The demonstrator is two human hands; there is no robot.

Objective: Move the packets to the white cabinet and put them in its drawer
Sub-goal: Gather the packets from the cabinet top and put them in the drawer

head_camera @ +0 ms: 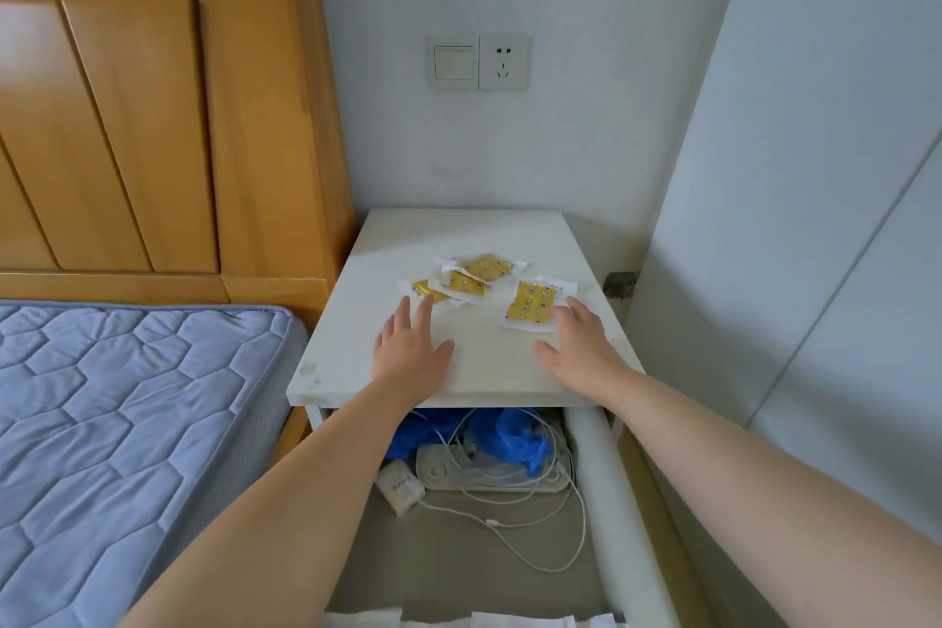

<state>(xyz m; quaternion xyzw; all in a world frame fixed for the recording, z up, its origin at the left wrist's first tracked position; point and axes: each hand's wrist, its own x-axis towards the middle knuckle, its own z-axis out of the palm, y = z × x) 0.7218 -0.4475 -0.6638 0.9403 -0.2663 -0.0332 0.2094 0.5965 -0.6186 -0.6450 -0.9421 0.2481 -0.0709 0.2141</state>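
- Reaching with both arms over the open drawer [448, 571], I judge this as the pickup step: the yellow packets [479, 273] lie mid-top on the white cabinet [474, 230], none in hand.
- The left grip [410, 352] is spread flat and holds nothing, its fingertips at the near edge of the leftmost packet [423, 290].
- The right grip [578, 347] is likewise open and empty, its fingers overlapping the near-right corner of the lone packet [532, 303] towards the top's right edge.
- Next I'd need to gather the packets, then lower them past the front edge into the drawer, beside the white cables [576, 546] and blue bag [515, 439].
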